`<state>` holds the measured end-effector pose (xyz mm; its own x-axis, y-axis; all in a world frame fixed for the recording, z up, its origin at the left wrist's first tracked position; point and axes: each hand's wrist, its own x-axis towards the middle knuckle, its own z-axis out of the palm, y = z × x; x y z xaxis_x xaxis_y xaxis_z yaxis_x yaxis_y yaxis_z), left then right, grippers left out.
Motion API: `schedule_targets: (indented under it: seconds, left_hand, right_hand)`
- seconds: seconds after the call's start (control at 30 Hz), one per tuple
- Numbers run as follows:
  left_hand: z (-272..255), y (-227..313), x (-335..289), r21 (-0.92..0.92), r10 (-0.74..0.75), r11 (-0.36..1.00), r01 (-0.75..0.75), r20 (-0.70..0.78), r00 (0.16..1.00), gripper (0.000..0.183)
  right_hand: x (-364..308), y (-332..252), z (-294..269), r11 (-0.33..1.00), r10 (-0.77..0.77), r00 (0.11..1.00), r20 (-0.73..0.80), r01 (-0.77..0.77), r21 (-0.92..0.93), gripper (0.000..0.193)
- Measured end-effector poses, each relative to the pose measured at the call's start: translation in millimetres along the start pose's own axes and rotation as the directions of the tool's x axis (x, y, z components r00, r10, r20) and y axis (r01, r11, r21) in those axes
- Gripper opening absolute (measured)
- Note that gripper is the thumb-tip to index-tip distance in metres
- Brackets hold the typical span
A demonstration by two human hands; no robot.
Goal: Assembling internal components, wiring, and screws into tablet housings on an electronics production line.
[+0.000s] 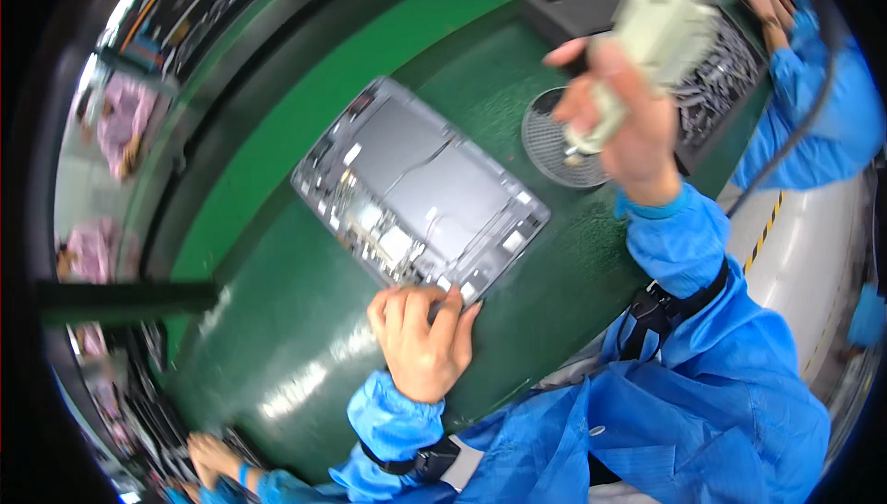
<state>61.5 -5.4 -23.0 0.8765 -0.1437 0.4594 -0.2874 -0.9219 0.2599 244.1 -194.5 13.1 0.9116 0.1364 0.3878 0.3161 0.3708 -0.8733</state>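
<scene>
On the green bench mat (323, 356) lies an opened tablet (420, 181), its inner side facing up, with a large grey battery area and circuit boards along the near left edge. My left hand (423, 342) closes its curled fingers over the tablet's near edge, close to the corner. Raised to the right of the tablet, my right hand (637, 125) is wrapped round a pale cream pistol-shaped tool (661, 33), blurred by motion; its exact kind is unclear. Partly beneath the tool and hand is a round mesh disc (545, 139) on the mat.
A dark tray (716, 79) of many small dark parts stands at the far right. Beyond it sits a co-worker in blue (813, 88). A dark cable (799, 125) hangs at right. Another person's hand (214, 456) shows at lower left, and a dark rail (129, 296) juts in from the left.
</scene>
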Motion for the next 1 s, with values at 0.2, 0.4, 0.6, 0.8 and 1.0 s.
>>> schedule_targets:
  seconds: [0.2, 0.4, 0.6, 0.8, 1.0]
  left_hand:
    - [8, -7, -1, -0.064, 0.006, 0.998, -0.013, -0.107, 0.994, 0.024]
    - [9, -9, -5, -0.073, 0.014, 0.997, -0.023, -0.112, 0.994, 0.026]
    - [10, -10, -8, -0.093, 0.010, 0.995, -0.020, -0.105, 0.994, 0.028]
    - [10, -12, -10, -0.102, 0.007, 0.995, -0.017, -0.100, 0.995, 0.030]
    - [8, -11, -6, -0.086, 0.013, 0.996, -0.019, -0.065, 0.998, 0.027]
  right_hand:
    - [-37, -19, 41, 0.992, 0.103, 0.944, 0.314, -0.120, 0.037, 0.061]
    - [-56, -2, 65, 0.981, 0.167, 0.857, 0.487, -0.195, 0.005, 0.065]
    - [-59, 7, 67, 0.982, 0.167, 0.858, 0.486, -0.186, -0.008, 0.063]
    - [-67, 8, 74, 0.963, 0.244, 0.860, 0.448, -0.269, -0.007, 0.061]
    - [-74, 9, 76, 0.957, 0.255, 0.861, 0.439, -0.290, 0.013, 0.059]
